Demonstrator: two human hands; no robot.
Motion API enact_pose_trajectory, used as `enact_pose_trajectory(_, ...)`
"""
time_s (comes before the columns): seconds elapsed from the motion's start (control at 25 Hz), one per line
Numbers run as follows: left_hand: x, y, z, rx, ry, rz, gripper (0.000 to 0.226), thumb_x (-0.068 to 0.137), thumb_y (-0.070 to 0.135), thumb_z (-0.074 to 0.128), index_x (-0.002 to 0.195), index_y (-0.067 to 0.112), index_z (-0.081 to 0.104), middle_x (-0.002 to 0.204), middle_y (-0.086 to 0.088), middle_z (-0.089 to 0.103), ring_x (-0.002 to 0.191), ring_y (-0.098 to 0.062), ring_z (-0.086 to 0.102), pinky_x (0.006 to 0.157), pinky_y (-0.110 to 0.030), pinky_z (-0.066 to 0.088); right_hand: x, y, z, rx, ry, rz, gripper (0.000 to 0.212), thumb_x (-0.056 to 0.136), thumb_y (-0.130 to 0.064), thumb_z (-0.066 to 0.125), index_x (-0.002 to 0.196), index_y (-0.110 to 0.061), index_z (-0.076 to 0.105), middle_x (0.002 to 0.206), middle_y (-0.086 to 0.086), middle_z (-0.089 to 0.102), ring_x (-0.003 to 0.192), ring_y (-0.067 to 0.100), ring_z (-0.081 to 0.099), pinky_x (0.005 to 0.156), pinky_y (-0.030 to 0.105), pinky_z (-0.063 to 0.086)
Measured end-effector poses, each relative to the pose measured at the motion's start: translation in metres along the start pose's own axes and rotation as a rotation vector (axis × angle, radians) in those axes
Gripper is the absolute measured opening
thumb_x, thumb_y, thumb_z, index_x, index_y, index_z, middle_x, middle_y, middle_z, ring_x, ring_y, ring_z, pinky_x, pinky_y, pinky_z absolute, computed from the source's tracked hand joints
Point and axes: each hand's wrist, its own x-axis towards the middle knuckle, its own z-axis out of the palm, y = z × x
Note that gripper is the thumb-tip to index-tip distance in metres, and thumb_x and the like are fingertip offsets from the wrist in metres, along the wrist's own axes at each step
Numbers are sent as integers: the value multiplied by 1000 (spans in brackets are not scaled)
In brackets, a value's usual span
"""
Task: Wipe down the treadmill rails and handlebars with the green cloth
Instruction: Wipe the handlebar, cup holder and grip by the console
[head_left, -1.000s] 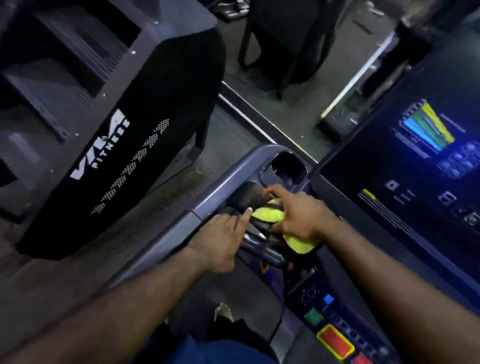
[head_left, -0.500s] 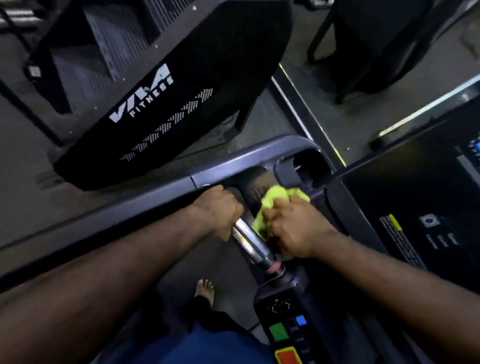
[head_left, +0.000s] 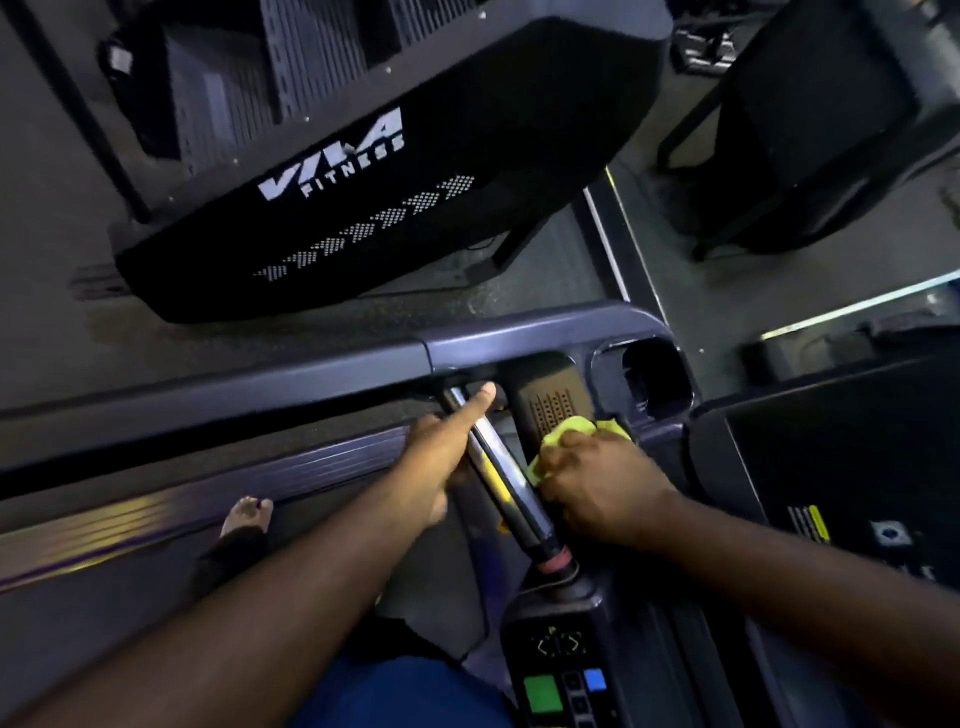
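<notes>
Left hand (head_left: 441, 467) sits against the chrome tubular handlebar (head_left: 511, 486), thumb laid straight up its length. The fingers curl beneath, where we cannot follow them; we read it as a steadying grip.

Right hand (head_left: 605, 491) is closed round the bunched lime-green cloth (head_left: 569, 428), knuckles up. One fold shows past the fingertips and another by the thumb. The cloth lies just right of the bar, against the foot of the black perforated console panel (head_left: 550, 402) beyond that hand.

The bar runs between the two hands, so we think the left braces it while keeping clear of the wiping side.

Beyond both hands runs the grey moulded side rail (head_left: 519, 332), with a dark cup-holder recess (head_left: 654, 382) past the right knuckles. Nearer us than the hands is a black keypad with green and blue buttons (head_left: 563, 686).

We judge the wipe to be at the bar's inner side and the console beside it. The cloth is not touching the rail at this moment.
</notes>
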Motion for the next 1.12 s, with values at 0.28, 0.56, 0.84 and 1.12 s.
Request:
enact_pose_trajectory(0.28,27,-1,21,-202,124,67,43,80,42,83,99,8,66,98,-24,77,79,-33,74,70,-47,65,52,6,2,-15,128,150,16,89,-36,64,95,-24,75,96,0,61,87,28,56,63,37,39)
enact_pose_trajectory(0.56,19,13,7,109,98,34,47,92,53,73,114,13,63,109,-13,77,96,-32,75,80,-48,63,65,28,0,-62,267,236,20,94,-45,63,99,-30,74,94,0,60,89,30,57,70,39,42)
enact_pose_trajectory(0.84,-42,29,-14,465,-93,-119,81,96,74,50,109,-5,65,84,-27,77,69,-34,78,54,-37,62,1,-2,24,37,263,-1,19,91,-39,59,94,-27,73,101,-3,61,94,27,55,73,42,43)
enact_pose_trajectory(1.12,-39,19,-24,1325,-81,1359,34,91,50,68,96,17,63,95,0,63,93,-26,59,85,-41,49,69,16,6,37,373,365,23,89,-49,66,96,-27,71,96,1,58,89,31,54,66,39,36)
